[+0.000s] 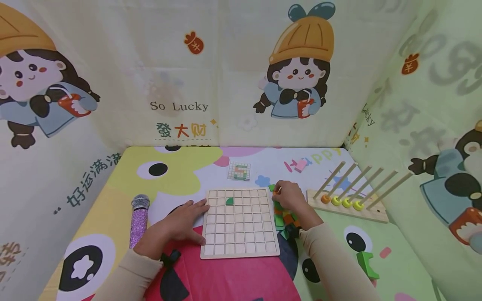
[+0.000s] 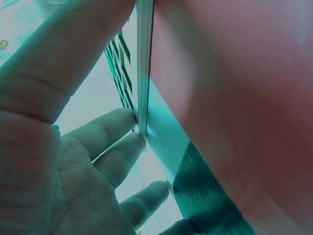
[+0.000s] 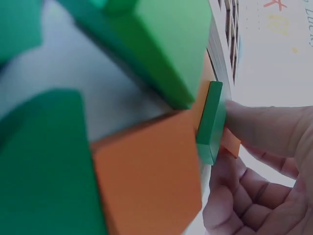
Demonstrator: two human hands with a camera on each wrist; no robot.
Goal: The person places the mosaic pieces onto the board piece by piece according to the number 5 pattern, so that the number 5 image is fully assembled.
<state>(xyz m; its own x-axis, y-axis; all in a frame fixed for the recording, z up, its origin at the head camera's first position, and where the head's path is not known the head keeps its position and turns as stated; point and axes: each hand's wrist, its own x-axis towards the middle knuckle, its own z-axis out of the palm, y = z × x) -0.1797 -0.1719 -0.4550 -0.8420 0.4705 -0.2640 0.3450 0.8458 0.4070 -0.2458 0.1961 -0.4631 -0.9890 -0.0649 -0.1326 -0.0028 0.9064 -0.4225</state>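
A wooden grid board (image 1: 241, 234) lies flat, with one green quarter-round tile (image 1: 229, 201) in a cell near its top. My left hand (image 1: 184, 223) rests at the board's left edge, fingers spread and mostly straight; the left wrist view shows fingertips (image 2: 128, 117) against the board's side (image 2: 143, 63). Beyond the right edge, my right hand (image 1: 291, 196) reaches over a pile of green and orange blocks (image 1: 278, 220). Up close in the right wrist view, thumb and curled fingers pinch a small orange block (image 3: 231, 142), next to a green block (image 3: 211, 122).
A patterned card (image 1: 239, 171) lies behind the board. At the right stands a wooden peg rack (image 1: 348, 207) with orange and yellow rings. A glittery purple microphone (image 1: 138, 221) is on the left, a green arched block (image 1: 367, 265) front right, a pink block (image 1: 301, 165) at the back.
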